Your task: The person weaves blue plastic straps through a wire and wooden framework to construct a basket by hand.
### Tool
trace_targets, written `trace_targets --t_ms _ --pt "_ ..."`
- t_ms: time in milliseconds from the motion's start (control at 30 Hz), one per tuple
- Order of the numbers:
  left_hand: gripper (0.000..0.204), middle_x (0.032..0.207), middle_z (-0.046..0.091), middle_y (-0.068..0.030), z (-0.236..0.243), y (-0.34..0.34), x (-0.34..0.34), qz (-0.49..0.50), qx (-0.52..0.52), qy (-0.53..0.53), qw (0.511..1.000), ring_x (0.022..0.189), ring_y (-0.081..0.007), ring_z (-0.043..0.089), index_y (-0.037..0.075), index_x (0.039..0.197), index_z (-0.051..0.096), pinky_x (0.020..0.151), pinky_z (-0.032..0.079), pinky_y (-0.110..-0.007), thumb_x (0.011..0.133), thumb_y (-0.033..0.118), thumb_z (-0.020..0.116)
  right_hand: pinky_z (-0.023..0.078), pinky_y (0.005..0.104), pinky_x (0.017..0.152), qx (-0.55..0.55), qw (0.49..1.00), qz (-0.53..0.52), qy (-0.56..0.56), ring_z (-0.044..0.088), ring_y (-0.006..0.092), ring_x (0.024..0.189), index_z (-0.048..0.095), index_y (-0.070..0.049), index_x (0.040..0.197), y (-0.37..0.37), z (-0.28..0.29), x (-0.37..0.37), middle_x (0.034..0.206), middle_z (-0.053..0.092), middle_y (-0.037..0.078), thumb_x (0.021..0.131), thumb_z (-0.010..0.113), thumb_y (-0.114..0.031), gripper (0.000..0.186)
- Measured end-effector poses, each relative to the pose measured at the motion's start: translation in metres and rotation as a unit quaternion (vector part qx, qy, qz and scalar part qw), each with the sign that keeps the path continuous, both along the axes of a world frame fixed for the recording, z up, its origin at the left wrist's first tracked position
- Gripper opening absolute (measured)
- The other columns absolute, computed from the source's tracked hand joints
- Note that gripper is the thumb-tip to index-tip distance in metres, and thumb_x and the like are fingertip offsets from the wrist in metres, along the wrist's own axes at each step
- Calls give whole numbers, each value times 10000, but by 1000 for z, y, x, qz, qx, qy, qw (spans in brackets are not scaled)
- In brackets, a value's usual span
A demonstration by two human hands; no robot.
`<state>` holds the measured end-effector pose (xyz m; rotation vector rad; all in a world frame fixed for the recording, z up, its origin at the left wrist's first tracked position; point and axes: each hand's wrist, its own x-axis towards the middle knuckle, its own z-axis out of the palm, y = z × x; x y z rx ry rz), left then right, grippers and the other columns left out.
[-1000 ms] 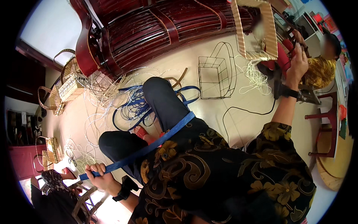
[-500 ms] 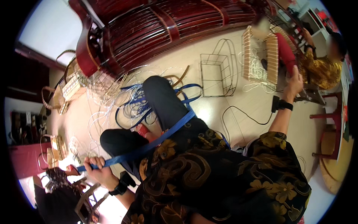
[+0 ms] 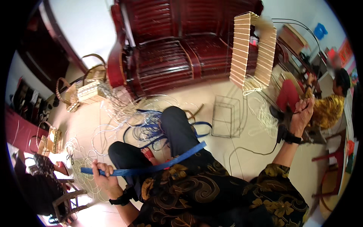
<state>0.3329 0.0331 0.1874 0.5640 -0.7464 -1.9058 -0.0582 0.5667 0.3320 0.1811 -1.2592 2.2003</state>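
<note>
My left hand [image 3: 104,174] is closed around a flat blue strap [image 3: 166,165], with a short end sticking out past the fist. The strap's longer part runs across my lap and ends above my right thigh. Out to the right, my right hand [image 3: 302,113] is raised with its fingers curled in. A thin dark thing shows at those fingers, too small to name. Beyond my knees lies a tangled heap of blue strap [image 3: 149,126] on the floor.
A wire basket frame [image 3: 226,116] stands on the floor ahead. A half-woven basket [image 3: 240,53] is up before the wooden bench [image 3: 162,56]. A person in a yellow shirt [image 3: 327,113] sits at right. Finished baskets [image 3: 92,92] and pale cord [image 3: 264,117] lie about.
The view has tilted up. The strap's far end now lies free above my lap. The half-woven basket has been lifted from the floor. My left hand still grips the strap.
</note>
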Motion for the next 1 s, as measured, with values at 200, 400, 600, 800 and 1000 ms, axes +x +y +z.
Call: trace_targets --t_ms 200,400,600,800,1000 --pt "225 606 463 -28 28 9 -15 -49 6 18 999 412 -100 323 2 1008 606 409 272 -256 972 191 488 259 217 422 -56 978 198 -44 292 59 435 404 -160 658 -102 5 5 529 314 -58 949 578 -322 375" --pt "286 603 466 -47 33 11 8 7 -62 5 998 427 -91 315 -21 1032 567 425 308 -257 1009 220 416 234 220 433 -21 936 347 -63 267 60 447 418 -152 672 -190 -2 28 540 304 -58 946 583 -273 342" --pt "282 606 456 -35 26 21 15 16 -75 -23 997 429 -85 322 -4 1043 574 439 309 -248 1012 223 411 222 203 442 72 915 393 -49 271 38 467 463 -152 730 -222 4 47 560 329 -72 923 587 -173 230" --pt "288 591 418 -19 31 17 -22 17 -71 -66 995 438 -82 298 -29 1059 570 435 285 -242 1007 220 434 221 190 431 105 916 386 -1 316 14 490 571 -99 805 -200 -11 26 584 365 -91 885 642 -154 120" --pt "313 623 466 -29 65 91 -121 -195 -167 -145 956 443 -58 297 -48 1173 527 424 283 -223 987 199 471 191 191 464 211 948 239 -13 297 -4 516 576 -126 702 -212 -10 58 597 372 -118 829 732 -211 218"
